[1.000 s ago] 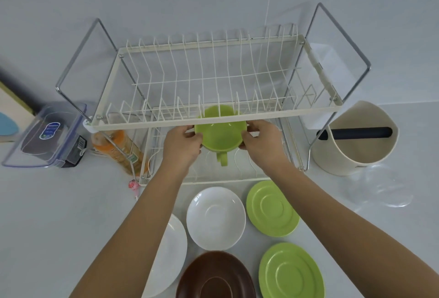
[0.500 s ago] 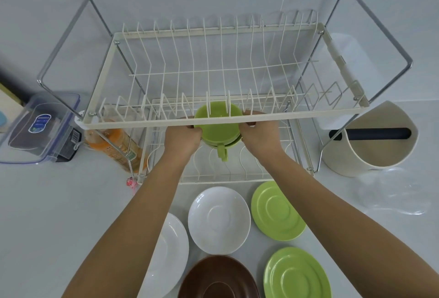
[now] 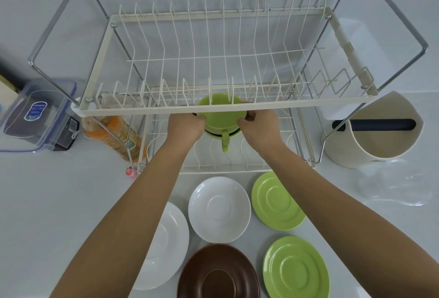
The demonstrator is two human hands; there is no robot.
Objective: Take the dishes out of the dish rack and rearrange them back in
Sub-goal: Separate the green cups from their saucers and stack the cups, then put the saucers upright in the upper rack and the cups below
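Both hands are clamping the green handled plastic cup (image 3: 219,117): left hand (image 3: 185,124) on its left side, right hand (image 3: 259,126) on its right, equally near. The cup is sitting between them on the lower tier of the white wire dish rack (image 3: 225,108), under the upper shelf's front rail, handle pointing back toward the wrists. Forearms are reaching in level, converging.

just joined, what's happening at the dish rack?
A person grips a stack of green cups with the left hand and right hand, holding it at the lower tier of the white dish rack, just under the top tier's front rail. The top tier is empty. Five saucers lie flat on the counter in front of the rack: two white, two green and one brown.
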